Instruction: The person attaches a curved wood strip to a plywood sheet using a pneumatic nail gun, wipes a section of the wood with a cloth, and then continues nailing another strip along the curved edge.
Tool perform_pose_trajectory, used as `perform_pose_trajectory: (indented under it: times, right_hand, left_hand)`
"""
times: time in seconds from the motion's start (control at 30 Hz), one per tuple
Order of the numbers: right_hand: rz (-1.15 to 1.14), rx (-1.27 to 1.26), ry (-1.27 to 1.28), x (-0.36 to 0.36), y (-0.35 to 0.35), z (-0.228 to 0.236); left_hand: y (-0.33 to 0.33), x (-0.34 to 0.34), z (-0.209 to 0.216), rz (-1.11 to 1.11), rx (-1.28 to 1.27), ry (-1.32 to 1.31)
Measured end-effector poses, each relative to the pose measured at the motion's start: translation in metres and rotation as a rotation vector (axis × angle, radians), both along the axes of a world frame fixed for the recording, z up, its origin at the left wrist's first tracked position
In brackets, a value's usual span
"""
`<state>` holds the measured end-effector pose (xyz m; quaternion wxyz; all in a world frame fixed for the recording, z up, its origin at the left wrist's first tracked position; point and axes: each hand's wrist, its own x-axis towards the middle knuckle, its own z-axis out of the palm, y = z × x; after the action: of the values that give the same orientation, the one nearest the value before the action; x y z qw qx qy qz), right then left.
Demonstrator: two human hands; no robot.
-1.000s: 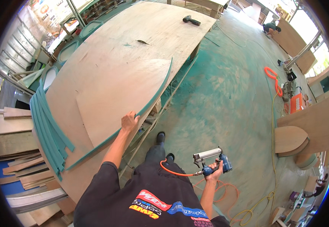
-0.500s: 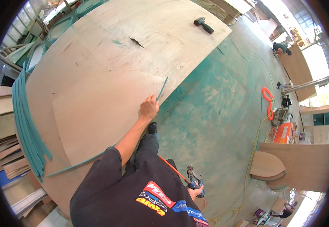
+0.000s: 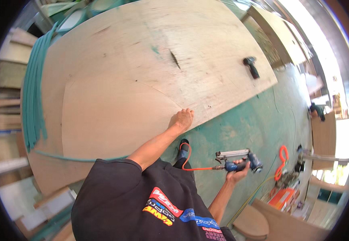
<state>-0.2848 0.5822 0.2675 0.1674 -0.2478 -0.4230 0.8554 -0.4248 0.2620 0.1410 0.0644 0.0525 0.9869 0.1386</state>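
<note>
The left hand point(image 3: 182, 119) lies flat, fingers open, on the curved plywood sheet point(image 3: 114, 116), fingertips hidden. The right hand point(image 3: 238, 170), earlier mostly hidden behind the body, now shows clenched round the nail gun point(image 3: 238, 160).

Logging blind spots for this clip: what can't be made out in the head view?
- Nail gun: its handle is wrapped by the right hand; trigger contact hidden.
- Left hand on the plywood sheet: fingertips foreshortened, so press or grip unclear.
- Dark tool on the far board: too small to identify.
- Green strips: lower run hidden behind the black shirt.
</note>
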Motion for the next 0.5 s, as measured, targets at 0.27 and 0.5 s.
perform_pose_trajectory:
  times: [0.27,0.5]
  right_hand:
    - [0.610,0.553,0.104,-0.254,-0.031,-0.008]
    - [0.906,1.573,-0.019,-0.438,-0.069,-0.076]
  left_hand:
    - [0.028,0.003,-0.029,0.088,-0.388,0.157]
    - [0.048,-0.016,0.006,0.161,-0.435,0.093]
